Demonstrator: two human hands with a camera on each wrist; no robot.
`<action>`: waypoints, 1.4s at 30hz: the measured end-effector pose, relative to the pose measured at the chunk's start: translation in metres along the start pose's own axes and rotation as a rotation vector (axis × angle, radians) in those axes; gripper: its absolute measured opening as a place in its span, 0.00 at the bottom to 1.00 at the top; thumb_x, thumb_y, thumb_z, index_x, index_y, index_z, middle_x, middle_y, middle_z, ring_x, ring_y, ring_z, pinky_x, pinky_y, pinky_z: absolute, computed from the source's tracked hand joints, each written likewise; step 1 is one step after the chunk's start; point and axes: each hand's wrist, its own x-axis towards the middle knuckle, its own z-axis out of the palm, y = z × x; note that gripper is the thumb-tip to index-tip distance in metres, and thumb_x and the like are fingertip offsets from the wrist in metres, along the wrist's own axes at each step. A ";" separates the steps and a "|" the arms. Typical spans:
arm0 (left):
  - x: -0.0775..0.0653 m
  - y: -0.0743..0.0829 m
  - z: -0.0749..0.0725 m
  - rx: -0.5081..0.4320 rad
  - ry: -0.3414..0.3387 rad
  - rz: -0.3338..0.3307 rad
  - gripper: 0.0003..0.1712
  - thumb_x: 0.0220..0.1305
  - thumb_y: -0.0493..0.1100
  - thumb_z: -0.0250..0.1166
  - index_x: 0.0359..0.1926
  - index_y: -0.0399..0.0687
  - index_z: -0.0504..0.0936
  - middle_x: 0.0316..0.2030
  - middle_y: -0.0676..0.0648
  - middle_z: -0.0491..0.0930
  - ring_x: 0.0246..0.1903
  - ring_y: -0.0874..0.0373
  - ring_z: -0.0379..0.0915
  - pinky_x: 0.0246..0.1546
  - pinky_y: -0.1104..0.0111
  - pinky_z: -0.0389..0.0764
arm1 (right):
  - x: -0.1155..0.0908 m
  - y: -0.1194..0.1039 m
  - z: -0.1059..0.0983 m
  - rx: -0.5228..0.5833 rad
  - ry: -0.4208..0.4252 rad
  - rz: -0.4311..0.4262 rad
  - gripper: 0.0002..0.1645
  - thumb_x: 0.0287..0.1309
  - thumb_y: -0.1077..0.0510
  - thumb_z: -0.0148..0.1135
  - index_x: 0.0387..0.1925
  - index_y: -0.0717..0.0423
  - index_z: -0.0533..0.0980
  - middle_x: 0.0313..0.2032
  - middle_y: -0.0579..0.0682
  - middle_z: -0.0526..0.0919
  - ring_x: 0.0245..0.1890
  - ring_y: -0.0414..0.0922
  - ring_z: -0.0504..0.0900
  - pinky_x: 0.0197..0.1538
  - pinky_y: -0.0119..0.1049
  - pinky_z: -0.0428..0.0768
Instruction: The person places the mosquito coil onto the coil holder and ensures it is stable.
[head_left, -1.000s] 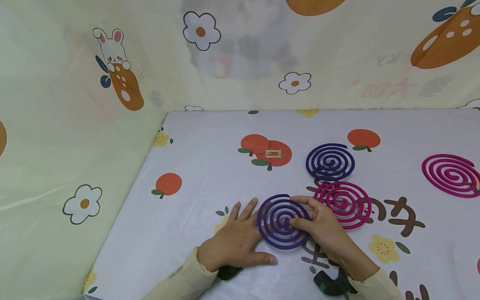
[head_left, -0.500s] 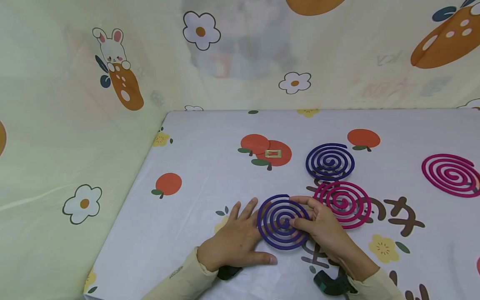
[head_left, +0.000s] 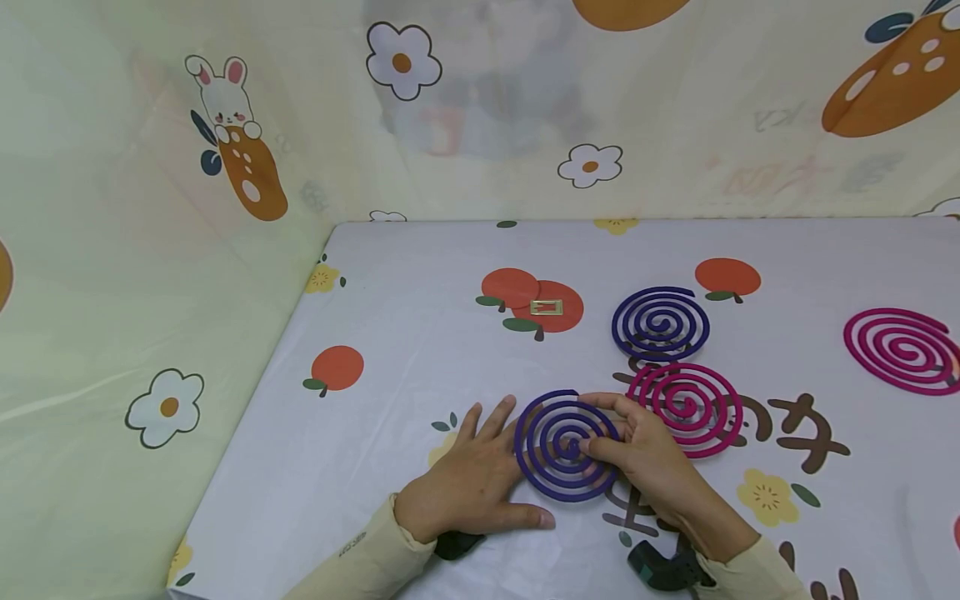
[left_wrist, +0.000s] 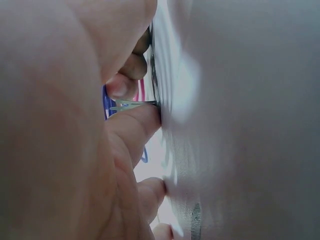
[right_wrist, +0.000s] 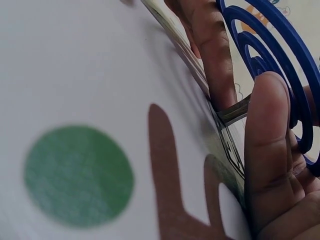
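Observation:
A blue mosquito coil (head_left: 572,447) is held tilted over the table in the head view. My right hand (head_left: 648,454) grips it, thumb near the spiral's centre and fingertips at the far right rim. Flat on the cloth to the left lies my left hand (head_left: 476,483), fingers spread, its fingertips partly hidden under the coil. Below the coil in the right wrist view, a thin metal strip (right_wrist: 235,112) rises from the tabletop beside a left fingertip. That same metal piece shows as a pale strip past a finger in the left wrist view.
Beyond the hands lie a pink coil (head_left: 685,406) and a second blue coil (head_left: 660,323), nearly touching. Another pink coil (head_left: 907,348) is at the far right. A small gold metal stand (head_left: 546,307) rests on a printed fruit. Printed cloth walls (head_left: 480,150) rise behind and left.
The near edge of the held blue coil has dipped very slightly. Both hands otherwise keep their places.

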 end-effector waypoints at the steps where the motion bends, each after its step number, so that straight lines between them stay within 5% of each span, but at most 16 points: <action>1: 0.000 0.000 0.000 0.000 -0.001 -0.001 0.59 0.62 0.81 0.57 0.85 0.69 0.44 0.84 0.56 0.42 0.82 0.42 0.33 0.75 0.34 0.46 | 0.000 0.000 0.000 -0.001 0.000 0.000 0.36 0.66 0.67 0.64 0.72 0.63 0.63 0.51 0.62 0.86 0.40 0.48 0.86 0.50 0.35 0.86; 12: 0.000 0.000 0.000 0.009 -0.003 0.005 0.57 0.62 0.82 0.57 0.84 0.71 0.46 0.84 0.55 0.42 0.82 0.41 0.34 0.75 0.34 0.45 | 0.000 0.001 0.002 0.007 0.019 -0.020 0.35 0.66 0.67 0.63 0.71 0.64 0.63 0.51 0.62 0.85 0.34 0.46 0.85 0.46 0.34 0.86; 42: 0.001 -0.001 0.000 0.035 -0.002 0.013 0.55 0.63 0.82 0.55 0.84 0.72 0.48 0.84 0.52 0.45 0.82 0.40 0.34 0.74 0.33 0.46 | 0.002 0.003 0.003 0.026 0.058 -0.020 0.36 0.69 0.67 0.62 0.74 0.62 0.61 0.54 0.62 0.84 0.39 0.45 0.87 0.46 0.34 0.87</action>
